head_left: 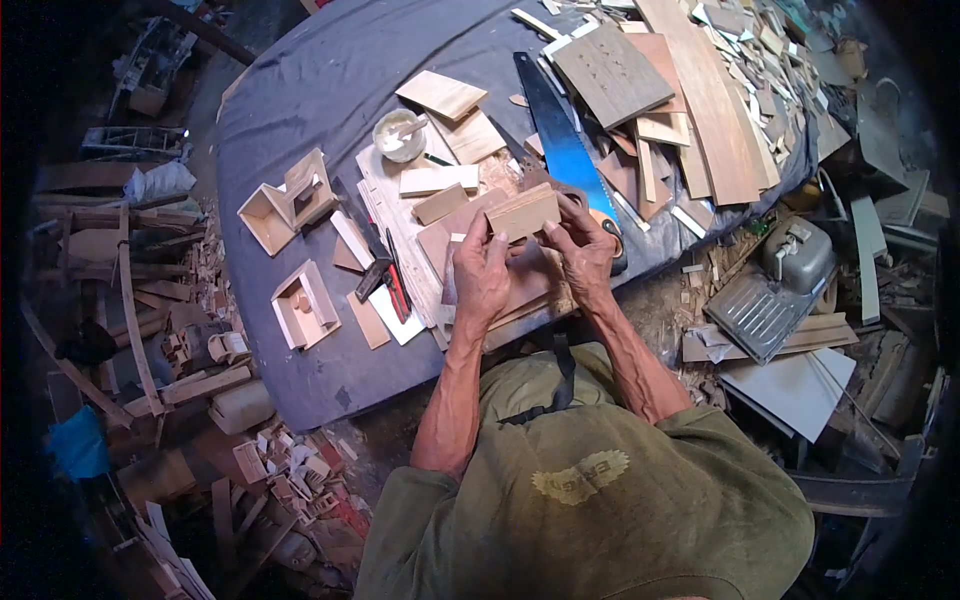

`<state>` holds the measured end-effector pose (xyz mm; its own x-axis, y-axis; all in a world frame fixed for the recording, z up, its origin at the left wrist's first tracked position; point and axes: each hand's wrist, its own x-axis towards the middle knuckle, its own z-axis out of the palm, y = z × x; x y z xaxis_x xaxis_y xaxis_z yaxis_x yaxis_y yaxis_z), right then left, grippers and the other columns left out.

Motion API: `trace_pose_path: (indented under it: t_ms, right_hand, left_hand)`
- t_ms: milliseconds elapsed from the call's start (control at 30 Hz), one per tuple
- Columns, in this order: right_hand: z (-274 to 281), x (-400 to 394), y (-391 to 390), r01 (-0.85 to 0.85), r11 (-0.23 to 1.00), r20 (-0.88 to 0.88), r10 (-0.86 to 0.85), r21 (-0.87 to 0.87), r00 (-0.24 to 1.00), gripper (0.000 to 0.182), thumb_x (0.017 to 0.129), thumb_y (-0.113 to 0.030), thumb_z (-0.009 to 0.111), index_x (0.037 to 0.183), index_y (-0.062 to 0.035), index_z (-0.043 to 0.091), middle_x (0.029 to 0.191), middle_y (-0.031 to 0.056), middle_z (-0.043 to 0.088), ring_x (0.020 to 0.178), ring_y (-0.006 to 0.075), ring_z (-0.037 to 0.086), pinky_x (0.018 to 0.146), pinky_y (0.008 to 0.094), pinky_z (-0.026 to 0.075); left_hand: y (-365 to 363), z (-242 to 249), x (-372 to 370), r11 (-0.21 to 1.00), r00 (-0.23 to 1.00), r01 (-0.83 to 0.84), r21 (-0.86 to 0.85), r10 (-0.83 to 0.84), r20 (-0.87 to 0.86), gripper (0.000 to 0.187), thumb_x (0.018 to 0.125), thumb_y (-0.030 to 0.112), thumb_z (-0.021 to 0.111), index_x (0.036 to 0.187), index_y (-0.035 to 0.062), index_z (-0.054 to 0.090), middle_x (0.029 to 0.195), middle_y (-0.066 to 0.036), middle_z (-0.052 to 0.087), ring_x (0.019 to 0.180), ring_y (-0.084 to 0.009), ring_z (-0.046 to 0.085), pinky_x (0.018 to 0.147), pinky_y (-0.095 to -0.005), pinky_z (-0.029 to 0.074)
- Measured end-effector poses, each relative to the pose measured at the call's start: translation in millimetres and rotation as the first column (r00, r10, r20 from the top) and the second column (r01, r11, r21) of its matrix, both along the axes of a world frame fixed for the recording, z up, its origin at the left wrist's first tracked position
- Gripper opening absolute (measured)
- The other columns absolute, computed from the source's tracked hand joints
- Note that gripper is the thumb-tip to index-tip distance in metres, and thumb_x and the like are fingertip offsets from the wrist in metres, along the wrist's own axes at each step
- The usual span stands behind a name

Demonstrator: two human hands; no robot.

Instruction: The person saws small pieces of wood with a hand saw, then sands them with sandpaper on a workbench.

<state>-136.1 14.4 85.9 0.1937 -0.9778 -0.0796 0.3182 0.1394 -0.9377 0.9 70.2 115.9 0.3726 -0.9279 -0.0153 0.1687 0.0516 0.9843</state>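
Between my two hands is a small wooden block (522,213), held up over the boards at the table's near edge. My left hand (482,270) grips its left end, thumb on the near face. At the right end, my right hand (582,243) pinches it with thumb and fingers. Beneath them lies a stack of boards (432,240), with another short wood block (440,204) and a pale wood strip (439,180) on top. A bowl of white paste (399,136) with a flat stick in it stands behind.
A blue handsaw (560,130) lies right of the boards. To the left are a hammer (374,275), red-handled pliers (398,290), an open wooden box (305,306) and a two-part wooden box piece (290,203). Scrap wood (745,60) heaps at the back right; a metal sink (765,310) sits beyond the table.
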Motion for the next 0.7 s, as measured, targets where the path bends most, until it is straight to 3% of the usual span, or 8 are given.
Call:
trace_pose_path:
  t_ms: [167, 333, 500, 700]
  right_hand:
    - [8, -1, 2, -0.018, 0.998, -0.12, 0.011, -0.055, 0.993, 0.042, 0.091, -0.004, 0.07, 0.133, -0.0014, 0.063, 0.111, 0.0069, 0.071, 0.094, 0.0116, 0.067, 0.083, 0.0268, 0.056]
    - [-4, -8, -6, -0.147, 0.979, -0.115, 0.131, -0.141, 0.985, 0.05, 0.089, -0.003, 0.072, 0.137, -0.0016, 0.059, 0.114, 0.0066, 0.069, 0.095, 0.0114, 0.065, 0.083, 0.0266, 0.055]
    - [23, -27, -22, -0.412, 0.91, -0.156, 0.401, -0.046, 0.903, 0.057, 0.088, -0.003, 0.075, 0.141, -0.0028, 0.055, 0.107, 0.0023, 0.065, 0.086, 0.008, 0.06, 0.075, 0.0235, 0.052]
    - [16, -37, -38, -0.534, 0.843, -0.352, 0.482, -0.062, 0.802, 0.057, 0.09, -0.012, 0.076, 0.142, -0.0056, 0.055, 0.103, 0.0025, 0.067, 0.082, 0.0076, 0.063, 0.069, 0.0234, 0.053]
  left_hand:
    - [1, -1, 0, 0.996, 0.987, -0.067, 0.055, 0.075, -0.144, 0.049, 0.103, 0.004, 0.047, 0.15, -0.004, 0.033, 0.118, -0.02, 0.066, 0.09, -0.0237, 0.072, 0.075, -0.0316, 0.063]
    - [0, -2, 8, 0.987, 0.948, -0.072, 0.144, 0.113, -0.297, 0.046, 0.103, 0.005, 0.049, 0.147, -0.0043, 0.038, 0.11, -0.019, 0.068, 0.082, -0.0229, 0.072, 0.069, -0.0312, 0.063]
    - [4, 1, 19, 0.972, 0.955, -0.007, 0.233, 0.075, -0.286, 0.046, 0.102, 0.008, 0.052, 0.144, -0.0051, 0.041, 0.106, -0.021, 0.069, 0.078, -0.0229, 0.072, 0.066, -0.0302, 0.062]
    - [7, 3, 20, 0.97, 0.957, 0.024, 0.242, 0.048, -0.288, 0.045, 0.1, 0.007, 0.054, 0.142, -0.0052, 0.043, 0.106, -0.022, 0.069, 0.078, -0.0232, 0.072, 0.066, -0.0295, 0.062]
